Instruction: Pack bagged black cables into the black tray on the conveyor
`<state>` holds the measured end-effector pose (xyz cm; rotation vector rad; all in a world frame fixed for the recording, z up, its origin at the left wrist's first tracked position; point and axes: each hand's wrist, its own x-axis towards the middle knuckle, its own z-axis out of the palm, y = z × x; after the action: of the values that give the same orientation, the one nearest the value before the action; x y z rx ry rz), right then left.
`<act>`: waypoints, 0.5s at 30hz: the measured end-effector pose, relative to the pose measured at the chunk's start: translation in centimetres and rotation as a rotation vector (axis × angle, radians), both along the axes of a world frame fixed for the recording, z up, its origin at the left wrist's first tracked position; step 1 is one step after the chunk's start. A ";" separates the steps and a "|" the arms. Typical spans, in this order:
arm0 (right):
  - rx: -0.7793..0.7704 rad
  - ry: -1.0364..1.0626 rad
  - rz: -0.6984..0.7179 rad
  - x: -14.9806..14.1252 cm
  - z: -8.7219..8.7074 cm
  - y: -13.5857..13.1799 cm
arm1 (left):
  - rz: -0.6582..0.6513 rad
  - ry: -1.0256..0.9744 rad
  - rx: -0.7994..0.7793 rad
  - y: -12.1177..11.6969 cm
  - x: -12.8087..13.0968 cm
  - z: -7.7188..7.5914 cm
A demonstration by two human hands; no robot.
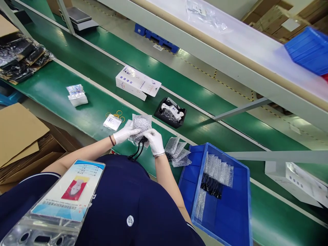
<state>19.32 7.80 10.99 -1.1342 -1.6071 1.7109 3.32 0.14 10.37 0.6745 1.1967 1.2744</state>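
Note:
Both my hands wear white gloves and meet over the near edge of the green bench. My left hand (124, 134) pinches the side of a small bubble-wrap bag (141, 125). My right hand (155, 140) grips the same bag from the right, fingers curled round it. A black cable (136, 153) hangs out of the bag's lower end toward my body. A loose pile of flat bubble-wrap bags (176, 151) lies just right of my right hand.
A blue bin (242, 205) at the right holds bubble-wrap bags and black cables. A black tray with white parts (170, 112), a white printed box (137, 83), rubber bands (118, 114), small plastic packets (76, 94) and cardboard (17, 133) surround the spot.

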 end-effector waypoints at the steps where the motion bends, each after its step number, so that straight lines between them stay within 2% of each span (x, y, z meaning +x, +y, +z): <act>1: 0.002 -0.001 -0.001 0.0 -0.3 0.1 | 0.026 -0.029 -0.002 0.2 0.0 -0.4; 6: -0.064 0.148 -0.151 -0.6 -2.6 -0.5 | 0.208 -0.334 0.015 1.1 0.3 -3.2; 9: -0.104 0.113 -0.137 -0.9 -3.7 -0.5 | 0.303 -0.481 0.007 1.6 0.6 -4.9; 12: -0.053 -0.048 -0.133 -0.6 -4.1 0.7 | 0.288 -0.450 -0.062 2.0 0.9 -6.1; 15: 0.174 -0.186 -0.143 0.0 -3.9 2.8 | 0.267 -0.296 -0.191 2.6 1.2 -6.6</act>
<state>19.31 10.63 7.14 -1.3168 -1.7032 1.3807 4.50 2.74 3.75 0.1807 1.1675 1.4028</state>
